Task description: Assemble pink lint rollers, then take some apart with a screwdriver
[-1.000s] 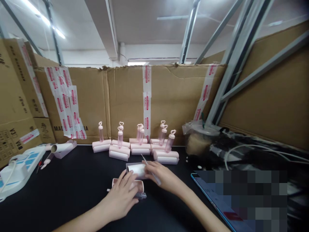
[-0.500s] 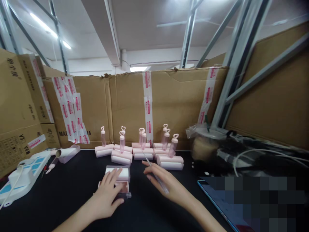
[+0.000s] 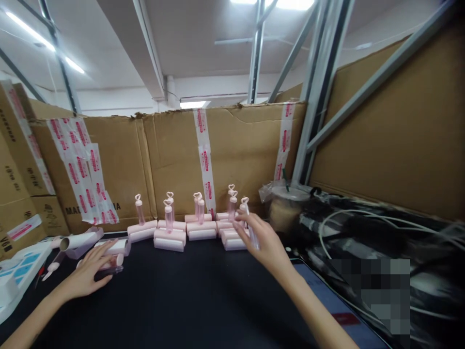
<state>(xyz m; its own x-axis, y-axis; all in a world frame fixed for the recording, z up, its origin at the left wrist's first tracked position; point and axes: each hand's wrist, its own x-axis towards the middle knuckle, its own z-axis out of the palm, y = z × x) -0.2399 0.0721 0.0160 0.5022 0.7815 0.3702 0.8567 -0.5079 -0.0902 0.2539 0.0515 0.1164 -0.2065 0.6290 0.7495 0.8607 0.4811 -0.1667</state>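
Note:
My left hand [image 3: 87, 270] lies over an unassembled lint roller [image 3: 118, 246] at the left, its fingers across the white roll and pink part, its thumb apart on the near side. A clear piece [image 3: 115, 270] pokes out beside the thumb. My right hand [image 3: 267, 245] is closed round a slim, clear-grey stick-like tool [image 3: 255, 236], whose exact kind I cannot make out. It hovers before the rightmost lint roller [image 3: 235, 240], partly hiding it. Several pink lint rollers [image 3: 169, 240] with upright clear handles and heart-shaped loops stand along the back.
A white roll in a clear case [image 3: 82, 244] and a power strip [image 3: 27, 271] lie at the left. To the right are a lidded drink cup [image 3: 286, 211], a white cable [image 3: 323, 232] and a tablet-like device [image 3: 327, 300]. Cardboard [image 3: 174, 155] walls the back.
My left hand has slid the unassembled lint roller leftward over the black table. My right hand has moved right with the slim tool, up to the rightmost roller. The view has turned right.

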